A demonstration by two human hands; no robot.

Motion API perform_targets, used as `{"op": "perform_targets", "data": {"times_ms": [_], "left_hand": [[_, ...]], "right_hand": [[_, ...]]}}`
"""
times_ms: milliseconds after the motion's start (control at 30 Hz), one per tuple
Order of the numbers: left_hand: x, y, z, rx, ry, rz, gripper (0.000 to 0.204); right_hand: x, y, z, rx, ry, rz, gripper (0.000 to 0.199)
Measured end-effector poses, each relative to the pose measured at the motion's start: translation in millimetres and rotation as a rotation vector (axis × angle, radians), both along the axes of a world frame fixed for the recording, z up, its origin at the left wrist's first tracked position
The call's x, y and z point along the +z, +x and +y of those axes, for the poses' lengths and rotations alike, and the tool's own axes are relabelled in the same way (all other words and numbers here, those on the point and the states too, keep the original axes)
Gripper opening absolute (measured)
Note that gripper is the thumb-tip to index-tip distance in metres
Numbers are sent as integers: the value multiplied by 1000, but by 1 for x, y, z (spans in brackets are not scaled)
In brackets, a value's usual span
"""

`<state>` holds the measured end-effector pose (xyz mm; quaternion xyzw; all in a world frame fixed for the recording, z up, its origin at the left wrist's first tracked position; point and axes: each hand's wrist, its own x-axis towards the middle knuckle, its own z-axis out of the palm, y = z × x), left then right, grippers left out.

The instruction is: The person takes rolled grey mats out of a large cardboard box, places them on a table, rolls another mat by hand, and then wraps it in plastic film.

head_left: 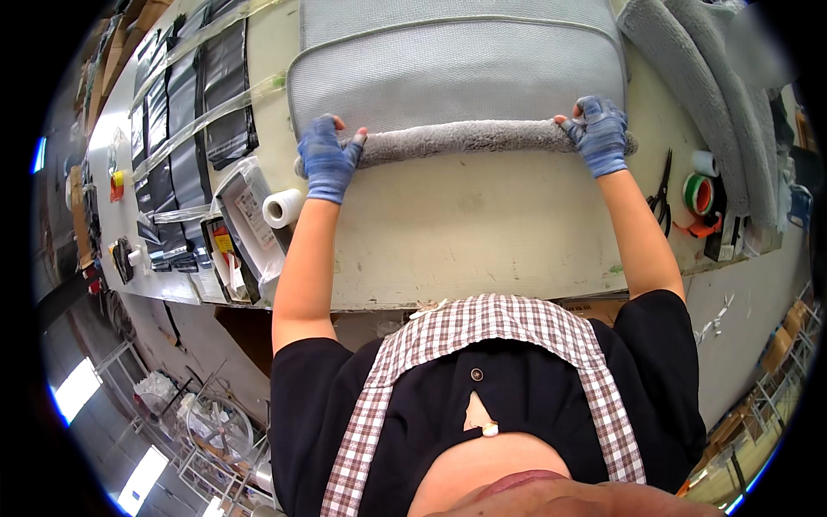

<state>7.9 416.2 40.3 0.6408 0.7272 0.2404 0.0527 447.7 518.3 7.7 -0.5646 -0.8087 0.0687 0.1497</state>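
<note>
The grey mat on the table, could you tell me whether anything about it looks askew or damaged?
Nothing stands out. The grey mat lies flat and square, its near edge rolled into an even fuzzy roll gripped by the left hand and right hand. No tear shows.

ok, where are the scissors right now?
Head view, right side: the black scissors lie on the table, just right of the right forearm and left of the green tape roll.

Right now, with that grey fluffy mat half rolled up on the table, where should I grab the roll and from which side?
Grip the grey fluffy rolled mat at its two ends, from the near table edge. It is a long roll lying crosswise, so end grips should keep it even, as the left hand and right hand do.
</note>
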Motion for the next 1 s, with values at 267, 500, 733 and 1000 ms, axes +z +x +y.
{"op": "perform_targets", "data": {"times_ms": [267,500,733,1000], "left_hand": [[-1,29,-41,-195,237,363,40],[1,6,6,-195,-11,284,34],[11,43,-125,-240,-247,242,30],[6,68,-91,-198,172,120,34]], "right_hand": [[-2,-3,-38,103,361,-2,45],[10,-3,0,150,150,-96,56],[15,42,-127,111,-221,-15,57],[34,7,-73,140,-385,-220,49]]}}
